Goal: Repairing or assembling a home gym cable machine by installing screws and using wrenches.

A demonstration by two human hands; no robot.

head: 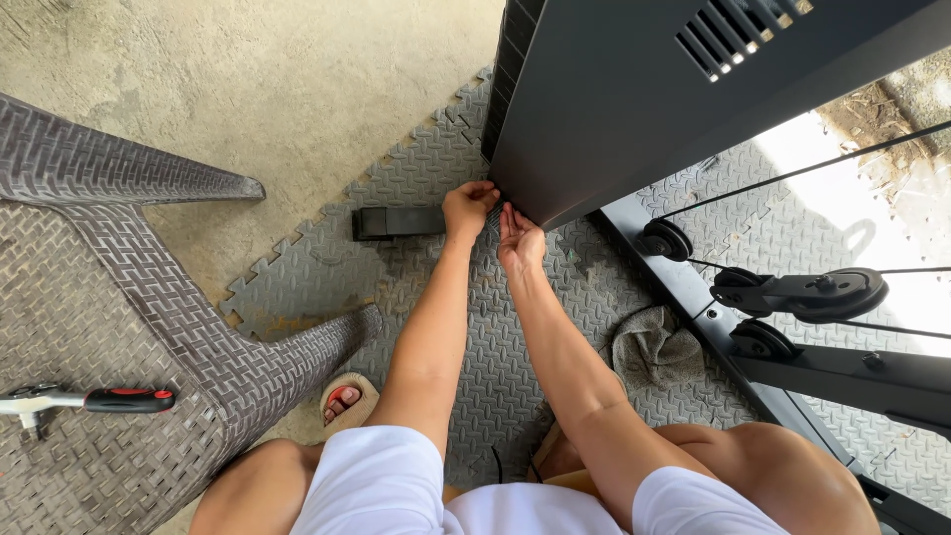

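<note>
Hands: left (468, 210), right (519, 241) pinching bottom corner of dark metal panel (614, 109) | foam mat (416, 159) below

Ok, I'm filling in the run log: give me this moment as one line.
left hand: at panel corner | right hand: beside it, under edge | dark metal panel | ratchet on woven chair
</note>
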